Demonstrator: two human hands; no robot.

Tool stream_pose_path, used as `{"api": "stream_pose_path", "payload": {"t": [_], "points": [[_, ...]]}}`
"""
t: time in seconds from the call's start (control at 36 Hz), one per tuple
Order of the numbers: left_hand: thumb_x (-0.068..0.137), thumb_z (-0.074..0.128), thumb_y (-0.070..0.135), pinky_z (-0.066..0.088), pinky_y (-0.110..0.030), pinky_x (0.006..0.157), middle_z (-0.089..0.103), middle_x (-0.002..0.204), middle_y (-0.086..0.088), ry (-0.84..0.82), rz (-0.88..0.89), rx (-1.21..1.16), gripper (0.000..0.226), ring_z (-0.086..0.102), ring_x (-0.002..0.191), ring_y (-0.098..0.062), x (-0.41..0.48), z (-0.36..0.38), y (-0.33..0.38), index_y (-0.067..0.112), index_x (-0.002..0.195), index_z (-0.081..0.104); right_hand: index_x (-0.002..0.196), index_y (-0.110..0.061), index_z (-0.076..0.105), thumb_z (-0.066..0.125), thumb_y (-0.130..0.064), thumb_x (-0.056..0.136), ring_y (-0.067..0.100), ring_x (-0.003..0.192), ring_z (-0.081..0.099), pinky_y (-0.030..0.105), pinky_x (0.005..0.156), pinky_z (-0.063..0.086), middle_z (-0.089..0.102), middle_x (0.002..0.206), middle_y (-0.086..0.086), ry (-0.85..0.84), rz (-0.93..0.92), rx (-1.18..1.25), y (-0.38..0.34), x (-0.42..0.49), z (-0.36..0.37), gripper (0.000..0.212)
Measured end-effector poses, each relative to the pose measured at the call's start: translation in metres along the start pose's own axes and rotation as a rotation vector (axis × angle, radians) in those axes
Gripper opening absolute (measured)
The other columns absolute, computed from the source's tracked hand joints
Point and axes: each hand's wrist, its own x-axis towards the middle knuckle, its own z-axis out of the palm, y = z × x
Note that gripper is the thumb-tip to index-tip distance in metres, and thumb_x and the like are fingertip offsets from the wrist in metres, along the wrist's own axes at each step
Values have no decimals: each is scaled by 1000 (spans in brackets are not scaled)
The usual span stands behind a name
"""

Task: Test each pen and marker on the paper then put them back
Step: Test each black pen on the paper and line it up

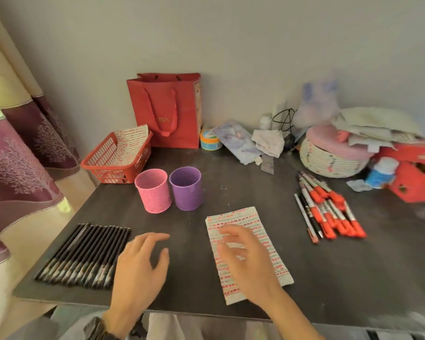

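Currently, both hands are hovering empty, fingers loosely spread: right hand (250, 261) over the paper (279, 271), left hand (142, 263) just left of it. Black pens (84, 256) are lying farther left, red-capped markers (329, 209) right of it. Hazard: marks are crowding the paper, so fresh strokes risk going unnoticed.

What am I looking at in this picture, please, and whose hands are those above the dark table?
There is no machine here. A person wears a camera on the head, so this single picture looks forward and down at their own two hands. The left hand and the right hand are both open and hold nothing; the right one, blurred, is over the paper with red marks. On the dark table lie a row of black pens to the left and red-capped markers to the right. A pink cup and a purple cup stand behind, beside a red basket.
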Motion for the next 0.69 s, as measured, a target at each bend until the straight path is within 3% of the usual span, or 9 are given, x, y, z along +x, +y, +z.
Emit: {"api": "stream_pose_path", "payload": {"t": [0.14,0.25,0.39,0.58,0.69], "points": [[92,65,43,42,-33,106,55,130,19,-218,127,-11,33,52,123,-9,-3,45,45,41,124,60,109,-45,56,66,-32,95,-9,98,61,13,78,47,62,118,-21,188,104,-223,27,13,-86,22],[96,41,65,25,-34,120,33,152,22,-373,89,55,46,34,141,-5,2,75,63,46,138,44,120,-37,56,64,-36,94,1,95,59,24,76,45,60,119,-12,266,237,-516,48,22,-131,27],[96,35,67,13,-32,122,27,158,21,-409,141,87,48,29,144,-5,10,86,54,50,141,40,124,-36,58,60,-40,95,5,94,54,23,68,42,60,126,-11,261,280,-746,59,26,-154,29],[101,36,60,1,-31,120,18,164,19,-425,150,53,47,17,152,-7,13,88,42,52,147,36,124,-39,56,51,-48,97,5,86,49,18,52,35,64,117,-16,170,343,-1035,61,34,-156,29],[101,34,60,-4,-30,118,16,165,19,-424,144,60,48,13,153,-8,11,88,44,52,148,33,121,-36,58,49,-54,96,9,97,58,23,62,51,63,113,-12,144,333,-1138,63,40,-151,32]]}}
